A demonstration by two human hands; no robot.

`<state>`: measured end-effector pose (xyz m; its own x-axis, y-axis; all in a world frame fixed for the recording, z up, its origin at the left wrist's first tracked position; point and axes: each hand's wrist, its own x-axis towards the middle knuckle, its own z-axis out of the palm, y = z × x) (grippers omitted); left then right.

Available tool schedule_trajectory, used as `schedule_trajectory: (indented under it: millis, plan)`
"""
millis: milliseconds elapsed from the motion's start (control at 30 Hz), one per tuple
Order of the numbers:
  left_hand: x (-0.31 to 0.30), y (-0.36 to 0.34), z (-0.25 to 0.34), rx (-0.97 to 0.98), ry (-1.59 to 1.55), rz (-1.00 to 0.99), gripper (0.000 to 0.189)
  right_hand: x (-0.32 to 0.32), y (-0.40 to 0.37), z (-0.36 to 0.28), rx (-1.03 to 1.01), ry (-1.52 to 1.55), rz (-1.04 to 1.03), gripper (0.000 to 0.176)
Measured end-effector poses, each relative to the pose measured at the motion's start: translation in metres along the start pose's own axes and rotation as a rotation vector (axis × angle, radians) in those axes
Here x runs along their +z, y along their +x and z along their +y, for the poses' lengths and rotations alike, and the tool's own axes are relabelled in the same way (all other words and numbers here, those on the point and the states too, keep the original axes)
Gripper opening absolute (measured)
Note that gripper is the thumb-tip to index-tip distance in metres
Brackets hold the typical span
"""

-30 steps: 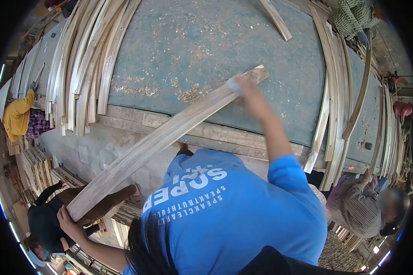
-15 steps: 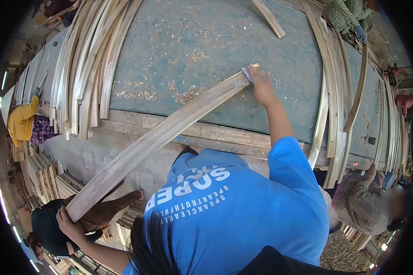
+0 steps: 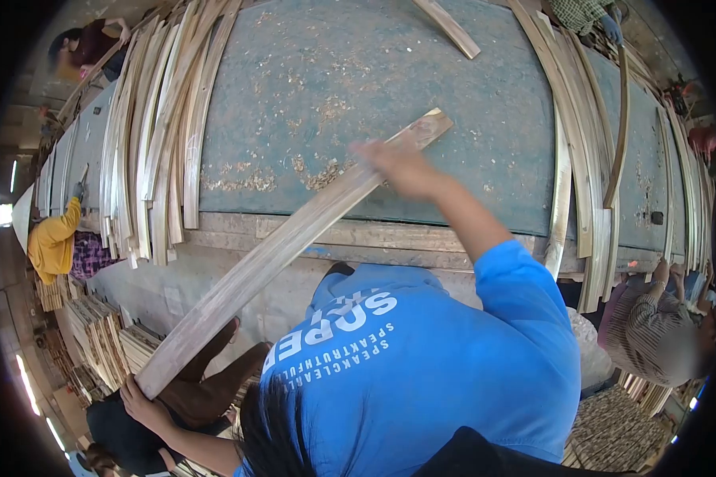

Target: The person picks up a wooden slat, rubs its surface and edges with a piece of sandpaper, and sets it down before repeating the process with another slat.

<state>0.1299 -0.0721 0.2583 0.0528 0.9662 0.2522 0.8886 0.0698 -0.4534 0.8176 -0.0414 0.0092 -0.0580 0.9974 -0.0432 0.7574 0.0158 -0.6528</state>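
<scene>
Plank (image 3: 286,245) runs from left hand (image 3: 149,414) to past right hand (image 3: 410,170), far end over bench (image 3: 493,135). Left fingers grasping its near end; right fingers across its upper part, blurred, can't tell if clenched. Shavings (image 3: 323,173) left of right fingers. Long strips (image 3: 160,143) well beyond left fingers.

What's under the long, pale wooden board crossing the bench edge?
Beneath the long, pale wooden board: blue-green tabletop under its far part, brown wood shavings showing beside it, then the bench's rough wooden edge. The strip directly underneath is covered; contact can't be told.
</scene>
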Motion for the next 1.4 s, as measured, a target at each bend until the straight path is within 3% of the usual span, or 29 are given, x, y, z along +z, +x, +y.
schedule_trajectory:
  millis: [67,133,167,233,267,333,400,467,500,633,667,733,800,833,900,933,1000,1067,1133,1200,1300,1367,1400]
  plan:
    - [0.014,-0.002,-0.006,0.005,0.014,0.002,0.048,-0.004,-0.011,-0.037,-0.083,0.091,-0.046,0.049]
    - [0.017,-0.002,-0.003,-0.009,-0.008,-0.031,0.048,-0.008,-0.015,-0.048,0.418,0.384,-0.058,0.052]
    - [0.014,-0.002,0.004,-0.01,-0.049,-0.052,0.049,0.02,-0.011,0.017,0.236,0.349,0.164,0.061]
    - [0.022,-0.003,0.002,-0.014,-0.063,-0.086,0.048,-0.007,-0.015,0.076,0.611,0.54,0.224,0.052]
    - [0.024,-0.003,0.001,-0.016,-0.081,-0.12,0.047,0.001,-0.016,0.076,0.609,0.541,0.224,0.052]
    - [0.024,-0.001,0.007,0.003,-0.08,-0.103,0.046,0.011,-0.023,0.063,0.439,-0.166,0.261,0.056]
    - [0.03,-0.003,0.007,-0.015,-0.114,-0.153,0.047,0.039,-0.026,0.003,0.078,-0.355,0.194,0.064]
    - [0.048,-0.002,-0.005,0.012,-0.127,-0.159,0.049,0.052,-0.041,-0.052,-0.163,-0.31,0.184,0.062]
    - [0.055,0.001,-0.01,0.035,-0.14,-0.157,0.051,0.05,-0.038,-0.044,-0.161,-0.309,0.186,0.062]
    - [0.058,0.007,-0.002,0.023,-0.177,-0.219,0.056,-0.012,-0.021,0.07,0.497,0.18,0.105,0.06]
    - [0.058,0.009,0.001,0.021,-0.184,-0.212,0.059,-0.012,-0.02,0.086,0.498,0.178,0.103,0.06]
    - [0.058,0.011,0.005,0.017,-0.198,-0.201,0.063,-0.005,-0.015,0.103,0.455,-0.449,0.153,0.058]
    - [0.059,0.009,0.007,-0.023,-0.177,-0.192,0.067,0.032,-0.022,0.058,0.087,-0.317,0.295,0.062]
    - [0.071,0.006,0.0,-0.03,-0.184,-0.194,0.067,0.036,-0.028,0.028,0.082,-0.325,0.293,0.062]
    - [0.114,0.001,-0.033,0.05,-0.297,-0.255,0.072,0.028,-0.035,-0.021,-0.147,-0.153,0.068,0.068]
    - [0.143,-0.002,-0.053,0.041,-0.292,-0.26,0.072,0.025,-0.033,-0.006,-0.154,-0.149,0.061,0.068]
    - [0.192,-0.015,-0.083,0.209,-0.438,-0.889,0.067,0.019,-0.028,0.04,0.159,-0.239,0.377,0.063]
    - [0.197,-0.007,-0.08,0.165,-0.474,-0.941,0.066,0.032,-0.025,0.05,0.213,-0.277,0.461,0.054]
    - [0.164,-0.044,-0.01,0.097,-0.543,-1.015,0.064,0.039,-0.02,0.039,0.265,-0.312,0.561,0.047]
    - [0.131,-0.066,0.044,0.045,-0.598,-1.091,0.062,0.06,-0.024,0.0,-0.054,-0.147,-0.028,0.046]
    - [0.113,-0.061,0.103,-0.033,-0.696,-1.216,0.06,0.062,-0.014,0.029,0.021,-0.109,0.016,0.048]
    - [0.114,-0.085,0.088,-0.101,-0.769,-1.305,0.058,0.03,0.0,0.076,0.263,-0.037,0.154,0.051]
    - [0.113,-0.086,0.091,-0.138,-0.805,-1.346,0.057,0.021,0.005,0.115,0.265,-0.165,0.272,0.05]
